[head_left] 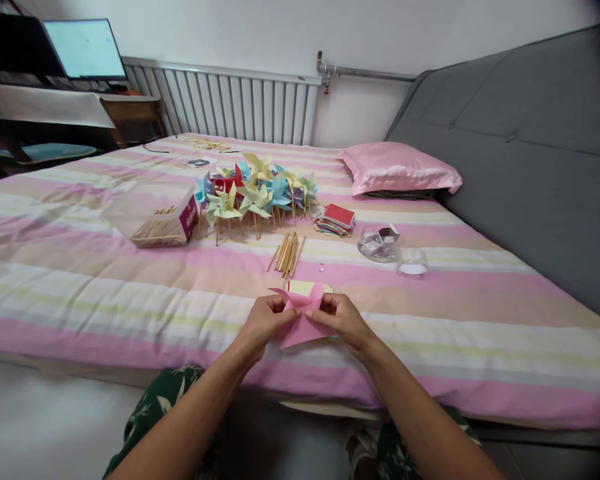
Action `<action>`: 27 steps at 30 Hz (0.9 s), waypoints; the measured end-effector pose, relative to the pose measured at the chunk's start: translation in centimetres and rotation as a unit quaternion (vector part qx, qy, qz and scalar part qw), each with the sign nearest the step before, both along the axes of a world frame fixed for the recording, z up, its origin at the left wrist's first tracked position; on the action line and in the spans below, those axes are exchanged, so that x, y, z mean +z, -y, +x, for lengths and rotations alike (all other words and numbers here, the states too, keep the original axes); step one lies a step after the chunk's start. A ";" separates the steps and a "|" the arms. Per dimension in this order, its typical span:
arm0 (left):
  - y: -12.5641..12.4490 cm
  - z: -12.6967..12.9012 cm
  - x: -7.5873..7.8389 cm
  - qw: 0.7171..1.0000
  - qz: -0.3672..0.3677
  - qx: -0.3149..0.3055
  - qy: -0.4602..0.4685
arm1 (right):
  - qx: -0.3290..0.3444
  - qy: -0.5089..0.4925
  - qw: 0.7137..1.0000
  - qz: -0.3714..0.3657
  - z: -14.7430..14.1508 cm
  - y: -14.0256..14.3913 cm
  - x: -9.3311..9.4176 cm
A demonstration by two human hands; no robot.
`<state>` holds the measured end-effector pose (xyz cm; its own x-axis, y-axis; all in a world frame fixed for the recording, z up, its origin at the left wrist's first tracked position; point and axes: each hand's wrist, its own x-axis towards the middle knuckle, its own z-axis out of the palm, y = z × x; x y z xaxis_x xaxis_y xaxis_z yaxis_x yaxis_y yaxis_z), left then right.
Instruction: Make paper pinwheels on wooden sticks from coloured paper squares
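Between both hands is a pink paper pinwheel sheet (pixel 300 331), its corners partly folded in toward the middle. My left hand (pixel 269 325) pinches its left side, thumb near the centre. From the other side my right hand (pixel 344 321) grips it, the thumb also pressing close to the centre. Under and behind the pink paper lies a small stack of coloured paper (pixel 301 287), partly hidden. Just beyond are several thin wooden sticks (pixel 289 255) in a loose pile, with tiny pale bits (pixel 321 269) to their right.
Finished paper pinwheels (pixel 255 193) stand in a cluster farther back on the striped bed (pixel 180 287). Left of them sits a clear box (pixel 160 227) of sticks. To the right are stacked paper squares (pixel 337 219), a clear container (pixel 377 243), a tape roll (pixel 412 263) and a pink pillow (pixel 400 168).
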<state>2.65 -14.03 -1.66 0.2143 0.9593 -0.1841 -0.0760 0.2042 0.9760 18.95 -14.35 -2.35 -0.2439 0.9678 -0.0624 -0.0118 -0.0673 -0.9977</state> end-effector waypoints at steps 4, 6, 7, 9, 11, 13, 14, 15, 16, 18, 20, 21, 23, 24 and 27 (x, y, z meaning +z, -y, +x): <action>0.0 0.3 -0.2 0.999 -0.008 0.026 -0.016 | -0.012 0.009 1.000 0.016 -0.1 0.0 0.1; 0.1 0.4 -0.1 0.999 -0.016 0.032 -0.010 | -0.016 0.011 0.999 0.026 -0.2 0.0 0.1; 0.1 0.5 0.0 0.999 -0.017 0.034 0.000 | -0.018 0.007 0.999 0.032 -0.3 0.0 0.2; 0.0 0.5 0.1 0.998 -0.013 0.051 0.017 | -0.033 -0.007 0.998 0.047 -0.3 0.0 0.3; -0.1 0.3 0.1 0.996 -0.018 0.081 0.029 | -0.065 -0.017 0.995 0.069 -0.4 0.0 0.4; -0.4 -0.1 0.1 0.993 -0.035 0.101 0.044 | -0.108 -0.012 0.988 0.105 -0.4 0.0 0.5; -0.6 -0.3 0.1 0.992 -0.044 0.108 0.056 | -0.132 -0.003 0.983 0.130 -0.4 0.1 0.6; -0.7 -0.5 0.1 0.989 -0.052 0.116 0.070 | -0.157 0.008 0.975 0.157 -0.4 0.2 0.7; -0.9 -0.6 0.0 0.987 -0.058 0.124 0.085 | -0.183 0.020 0.966 0.183 -0.4 0.4 0.8; -1.3 -1.0 0.0 0.981 -0.065 0.145 0.113 | -0.221 0.043 0.948 0.223 -0.5 0.7 1.0; -1.5 -1.2 0.0 0.975 -0.071 0.156 0.138 | -0.208 0.062 0.946 0.240 -0.6 1.1 1.2; -1.6 -1.3 0.1 0.974 -0.075 0.156 0.149 | -0.181 0.070 0.951 0.242 -0.7 1.3 1.3; -1.6 -1.4 0.2 0.970 -0.087 0.152 0.167 | -0.102 0.083 0.962 0.237 -0.9 1.5 1.4; -1.6 -1.4 0.3 0.969 -0.094 0.147 0.173 | -0.065 0.087 0.966 0.234 -1.0 1.6 1.4; -1.4 -1.3 0.5 0.969 -0.110 0.130 0.179 | -0.011 0.102 0.968 0.228 -1.4 1.6 1.0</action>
